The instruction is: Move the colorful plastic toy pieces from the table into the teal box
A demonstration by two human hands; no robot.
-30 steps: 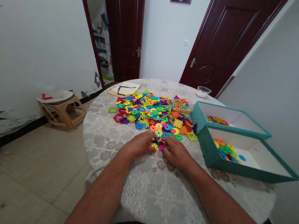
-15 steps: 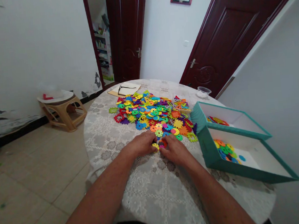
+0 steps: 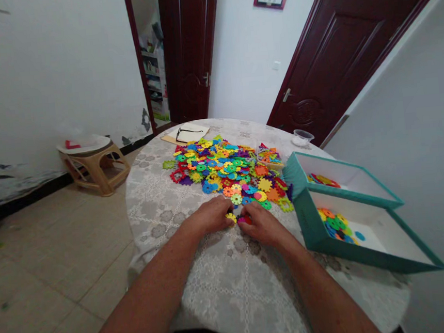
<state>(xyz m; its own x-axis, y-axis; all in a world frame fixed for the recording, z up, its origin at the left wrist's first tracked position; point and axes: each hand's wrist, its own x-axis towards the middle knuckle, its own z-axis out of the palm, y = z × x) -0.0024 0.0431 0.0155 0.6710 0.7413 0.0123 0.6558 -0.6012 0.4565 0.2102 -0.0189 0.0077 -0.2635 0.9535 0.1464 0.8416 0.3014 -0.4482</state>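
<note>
My left hand (image 3: 215,214) is closed in a pinch on a yellow notched plastic disc (image 3: 231,218), low over the tablecloth. Just to its right, my right hand (image 3: 258,222) pinches a red notched disc (image 3: 247,219), with a bit of magenta (image 3: 241,219) showing at the fingertips. A small gap separates the two hands. Whether the red and magenta parts are joined, I cannot tell. Right beyond my fingers spreads a heap of colourful notched discs and gear-shaped pieces (image 3: 225,166).
A teal box (image 3: 317,230) with two compartments stands on the right, some pieces inside. Behind the heap lie glasses (image 3: 188,133) on a pad (image 3: 170,139). A clear tub of pieces (image 3: 270,157) and a clear plastic bowl (image 3: 303,136) sit at the back right. The round table (image 3: 147,204) has a patterned cloth.
The red disc now sits lower and flatter at my right fingers, and the gap between my hands shows more cloth. My left hand stays nearly in place.
</note>
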